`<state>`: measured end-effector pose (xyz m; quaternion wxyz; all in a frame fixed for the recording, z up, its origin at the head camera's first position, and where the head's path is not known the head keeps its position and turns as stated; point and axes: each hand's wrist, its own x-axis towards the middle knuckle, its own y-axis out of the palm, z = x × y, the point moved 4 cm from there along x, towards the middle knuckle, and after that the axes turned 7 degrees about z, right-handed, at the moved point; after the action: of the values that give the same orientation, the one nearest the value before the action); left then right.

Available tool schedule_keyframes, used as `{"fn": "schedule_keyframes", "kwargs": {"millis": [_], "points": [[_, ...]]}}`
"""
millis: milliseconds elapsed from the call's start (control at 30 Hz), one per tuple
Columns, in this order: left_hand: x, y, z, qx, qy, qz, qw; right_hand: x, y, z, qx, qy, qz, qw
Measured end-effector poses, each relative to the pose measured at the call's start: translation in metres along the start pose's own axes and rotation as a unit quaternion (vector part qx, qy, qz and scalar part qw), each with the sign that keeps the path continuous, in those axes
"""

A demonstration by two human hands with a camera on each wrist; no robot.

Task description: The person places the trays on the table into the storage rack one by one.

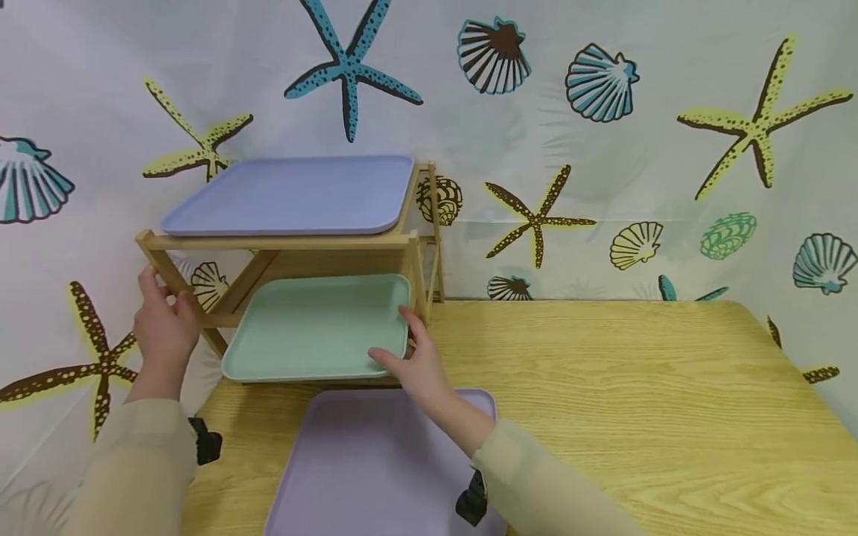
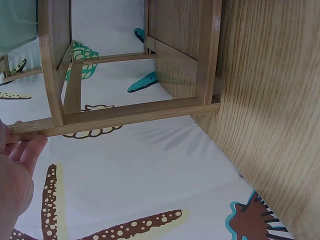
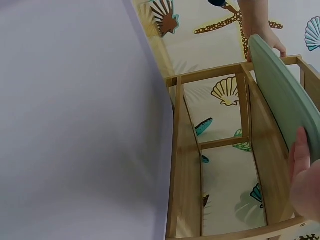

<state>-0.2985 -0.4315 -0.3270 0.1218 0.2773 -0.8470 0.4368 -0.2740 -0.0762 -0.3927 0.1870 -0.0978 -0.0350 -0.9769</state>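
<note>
A mint-green tray (image 1: pixel 315 327) lies on the middle level of a wooden shelf rack (image 1: pixel 281 243), its front edge jutting past the frame. My right hand (image 1: pixel 422 365) holds the tray by its right front corner, with the thumb over the top. In the right wrist view, fingers (image 3: pixel 301 152) lie against the tray's underside. At the rack's left front post, my left hand (image 1: pixel 164 320) grips the wood; the left wrist view shows its fingers (image 2: pixel 32 150) bent around the post.
On the rack's top level rests a blue-lavender tray (image 1: pixel 295 195). A purple tray (image 1: pixel 389 461) lies on the wooden table (image 1: pixel 637 402) in front of the rack, below my right forearm. Behind and at the sides hangs a white cloth (image 1: pixel 536 141) with shells and starfish.
</note>
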Motion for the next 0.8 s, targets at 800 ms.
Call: {"fn": "schedule_keyframes", "kwargs": {"millis": [800], "points": [[0.001, 0.001, 0.001, -0.004, -0.017, 0.014, 0.9998, -0.013, -0.001, 0.026, -0.011, -0.007, -0.018, 1.000]]}}
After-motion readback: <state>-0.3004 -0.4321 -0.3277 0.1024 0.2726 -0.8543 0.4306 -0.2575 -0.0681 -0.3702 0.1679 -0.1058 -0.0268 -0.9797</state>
